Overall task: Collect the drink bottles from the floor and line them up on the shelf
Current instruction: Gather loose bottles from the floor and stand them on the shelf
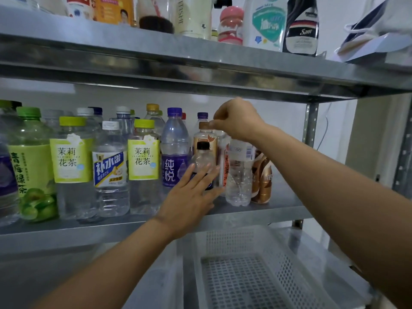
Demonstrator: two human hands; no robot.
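Below my hands sits a white perforated basket (pixel 256 275). My left hand (pixel 189 197) lies with straight fingers flat against the small black-capped bottle (pixel 201 159), which stands on the shelf (pixel 278 208). Just left of that hand is a purple-labelled bottle (pixel 174 166). Farther back, my right hand (pixel 238 121) is curled above the clear bottle (pixel 239 177); I cannot tell whether it grips anything.

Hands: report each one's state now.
Left hand: open, fingers flat against the black-capped bottle.
Right hand: fingers curled, seemingly pinching the red-labelled bottle by its top.
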